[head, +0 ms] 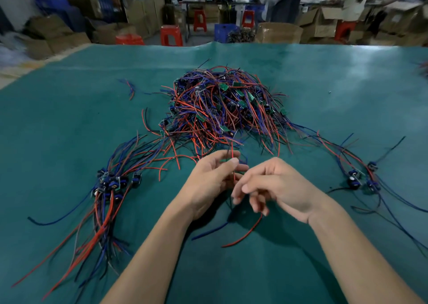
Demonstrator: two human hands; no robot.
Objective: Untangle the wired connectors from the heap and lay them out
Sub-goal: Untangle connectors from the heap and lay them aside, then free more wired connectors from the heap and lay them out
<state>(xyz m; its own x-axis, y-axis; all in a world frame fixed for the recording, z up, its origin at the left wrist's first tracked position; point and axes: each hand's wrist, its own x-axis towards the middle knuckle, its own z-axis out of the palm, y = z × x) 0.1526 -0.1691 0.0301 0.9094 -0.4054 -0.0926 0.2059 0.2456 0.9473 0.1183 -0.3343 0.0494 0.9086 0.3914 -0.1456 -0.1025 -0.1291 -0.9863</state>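
A big heap of tangled red, blue and black wired connectors (222, 104) with small green boards lies mid-table. Just in front of it my left hand (208, 181) pinches one wired connector (228, 161) between thumb and fingers, its green board partly hidden. My right hand (275, 188) is beside it, fingers curled round the same piece's wires; a red wire (245, 233) and a blue wire (209, 230) trail down from the hands onto the mat. A laid-out bundle (111, 183) lies at the left and a smaller laid-out group (361, 178) at the right.
The table is covered by a green mat (324, 83). A stray wired piece (130, 88) lies far left of the heap. Beyond the far edge stand red stools (171, 35), cardboard boxes and people at other tables.
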